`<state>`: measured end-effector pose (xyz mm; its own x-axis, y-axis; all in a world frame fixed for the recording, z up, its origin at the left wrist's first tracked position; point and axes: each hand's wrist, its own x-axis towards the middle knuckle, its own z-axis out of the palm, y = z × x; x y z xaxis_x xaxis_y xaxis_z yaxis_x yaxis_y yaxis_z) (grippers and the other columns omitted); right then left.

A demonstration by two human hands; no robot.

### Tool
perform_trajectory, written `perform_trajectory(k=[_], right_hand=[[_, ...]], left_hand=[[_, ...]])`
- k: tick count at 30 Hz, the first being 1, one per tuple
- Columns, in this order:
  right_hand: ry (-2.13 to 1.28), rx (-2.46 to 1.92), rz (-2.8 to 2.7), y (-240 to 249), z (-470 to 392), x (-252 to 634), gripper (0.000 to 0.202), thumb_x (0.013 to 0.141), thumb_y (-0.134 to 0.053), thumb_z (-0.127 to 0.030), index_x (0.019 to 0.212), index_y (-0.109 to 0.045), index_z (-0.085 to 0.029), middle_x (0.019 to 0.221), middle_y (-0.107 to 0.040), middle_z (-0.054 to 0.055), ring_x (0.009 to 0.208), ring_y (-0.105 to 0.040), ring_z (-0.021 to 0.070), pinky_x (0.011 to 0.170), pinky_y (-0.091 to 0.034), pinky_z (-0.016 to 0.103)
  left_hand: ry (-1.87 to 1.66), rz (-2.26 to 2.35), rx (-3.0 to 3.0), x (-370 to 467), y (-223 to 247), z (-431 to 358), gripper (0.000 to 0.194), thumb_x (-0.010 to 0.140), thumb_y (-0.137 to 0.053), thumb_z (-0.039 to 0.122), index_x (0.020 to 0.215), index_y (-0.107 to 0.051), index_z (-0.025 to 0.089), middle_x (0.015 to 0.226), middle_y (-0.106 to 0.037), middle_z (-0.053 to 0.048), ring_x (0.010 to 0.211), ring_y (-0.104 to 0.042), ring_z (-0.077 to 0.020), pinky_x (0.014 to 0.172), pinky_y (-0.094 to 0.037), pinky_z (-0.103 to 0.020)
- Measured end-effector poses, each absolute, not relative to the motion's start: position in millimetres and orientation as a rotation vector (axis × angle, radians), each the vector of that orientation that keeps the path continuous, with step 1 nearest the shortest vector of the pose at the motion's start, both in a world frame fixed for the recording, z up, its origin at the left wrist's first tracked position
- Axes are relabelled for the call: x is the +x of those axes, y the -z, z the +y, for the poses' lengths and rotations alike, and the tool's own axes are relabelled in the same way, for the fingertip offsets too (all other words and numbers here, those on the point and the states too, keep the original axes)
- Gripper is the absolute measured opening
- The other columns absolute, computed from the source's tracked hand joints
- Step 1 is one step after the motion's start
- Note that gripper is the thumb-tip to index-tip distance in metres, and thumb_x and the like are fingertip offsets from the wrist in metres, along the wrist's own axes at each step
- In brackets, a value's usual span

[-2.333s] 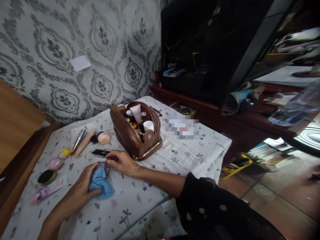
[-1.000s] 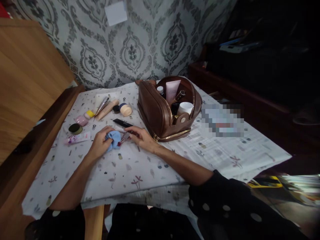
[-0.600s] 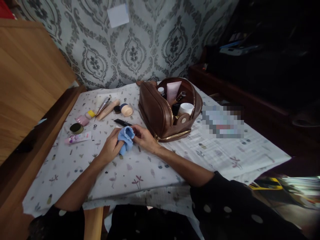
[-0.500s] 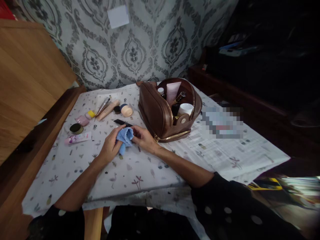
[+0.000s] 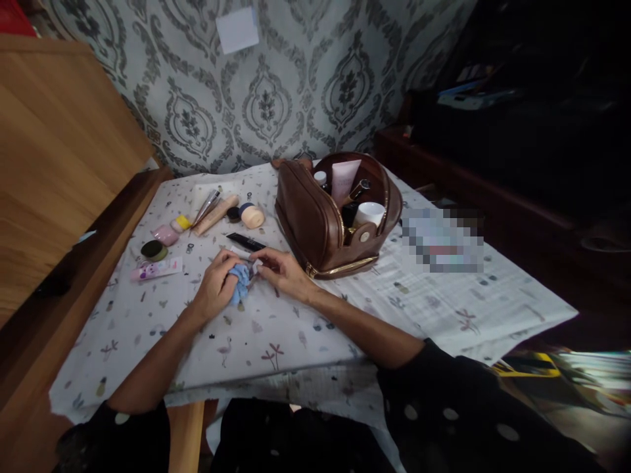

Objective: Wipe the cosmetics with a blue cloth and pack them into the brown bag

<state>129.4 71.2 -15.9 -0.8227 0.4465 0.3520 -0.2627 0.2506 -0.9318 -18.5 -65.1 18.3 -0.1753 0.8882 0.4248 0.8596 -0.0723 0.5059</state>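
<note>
My left hand [image 5: 217, 282] is wrapped round a crumpled blue cloth [image 5: 240, 284], low over the patterned tablecloth [image 5: 305, 355]. Close on its right, my right hand [image 5: 282, 270] pinches a small whitish item [image 5: 257, 267] between thumb and fingers. A pale strip shows between the two hands, partly hidden by the fingers. Just beyond them lies a black tube [image 5: 246, 241]. To the right stands an open brown bag [image 5: 308, 217] with a pink tube [image 5: 344, 180], a white jar [image 5: 369, 213] and other items inside.
At the left lie a pink-and-white tube [image 5: 156, 269], a dark-lidded jar [image 5: 154, 250], a pink bottle [image 5: 165, 234] and several other cosmetics. A blurred flat item [image 5: 442, 241] lies right of the bag. A wooden panel [image 5: 64, 157] rises on the left.
The blue cloth is now bunched lower in my left hand. My right hand has moved slightly off it, and the small whitish item now shows at its fingertips. The view has shifted slightly.
</note>
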Motion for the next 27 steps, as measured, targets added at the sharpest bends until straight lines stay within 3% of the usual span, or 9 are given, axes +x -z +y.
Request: perform_trajectory(k=[5,7,10,13,18,22,27], right_hand=[[-1.644,-0.142,-1.991,15.3,69.4,132.5,0.022,0.09,-0.061,-0.028,0.107,-0.069,-0.016,0.086,-0.064,0.003,0.076,-0.059,0.0138,0.067,-0.049,0.025],[-1.664,-0.144,-1.976,16.3,69.5,132.0,0.023,0.088,-0.064,-0.03,0.107,-0.068,-0.017,0.088,-0.064,0.003,0.074,-0.058,0.0128,0.064,-0.048,0.024],[-1.79,-0.161,-1.898,17.6,69.9,129.9,0.035,0.084,-0.07,-0.036,0.113,-0.062,-0.018,0.09,-0.064,0.002,0.07,-0.056,0.0112,0.062,-0.047,0.024],[-1.891,-0.196,-1.787,17.8,70.6,127.6,0.041,0.076,-0.078,-0.04,0.104,-0.058,-0.018,0.086,-0.062,-0.001,0.068,-0.056,0.0105,0.064,-0.048,0.024],[-1.953,-0.191,-1.716,17.5,71.8,125.3,0.041,0.069,-0.083,-0.037,0.095,-0.058,-0.019,0.083,-0.062,-0.002,0.071,-0.058,0.0107,0.072,-0.049,0.026],[-1.979,-0.192,-1.68,19.1,72.2,124.3,0.042,0.066,-0.085,-0.035,0.095,-0.059,-0.019,0.085,-0.064,-0.002,0.075,-0.061,0.0114,0.076,-0.05,0.028],[-1.964,-0.192,-1.677,19.9,73.5,124.3,0.042,0.065,-0.086,-0.038,0.092,-0.06,-0.018,0.081,-0.063,-0.002,0.072,-0.059,0.0107,0.071,-0.05,0.026]], left_hand=[[-1.225,2.025,1.894,-7.5,-21.5,-64.2,0.027,0.099,-0.041,0.035,0.088,-0.061,0.021,0.095,-0.057,-0.006,0.093,-0.058,-0.0207,0.084,-0.05,-0.036],[-1.24,2.06,1.847,-7.4,-20.2,-62.9,0.028,0.1,-0.04,0.034,0.084,-0.059,0.021,0.092,-0.057,-0.005,0.09,-0.058,-0.0201,0.084,-0.05,-0.036],[-1.251,2.12,1.799,-10.5,-15.6,-62.3,0.013,0.092,-0.05,0.026,0.101,-0.059,0.023,0.1,-0.059,-0.004,0.096,-0.059,-0.0202,0.087,-0.05,-0.036],[-1.399,2.167,1.704,-14.3,-10.9,-62.8,0.031,0.085,-0.058,0.022,0.115,-0.052,0.023,0.109,-0.061,-0.005,0.101,-0.061,-0.0202,0.089,-0.051,-0.036],[-1.48,2.203,1.867,-13.3,-13.1,-63.0,0.023,0.084,-0.07,0.027,0.104,-0.06,0.022,0.111,-0.062,-0.005,0.106,-0.062,-0.0206,0.094,-0.051,-0.036],[-1.397,2.147,2.104,-8.4,-17.3,-62.3,0.012,0.089,-0.067,0.026,0.101,-0.068,0.023,0.11,-0.065,-0.004,0.103,-0.064,-0.0194,0.092,-0.054,-0.035],[-1.323,1.99,2.251,-10.5,-17.4,-62.3,0.013,0.093,-0.062,0.021,0.103,-0.07,0.023,0.111,-0.067,-0.005,0.1,-0.066,-0.0175,0.09,-0.055,-0.033]])
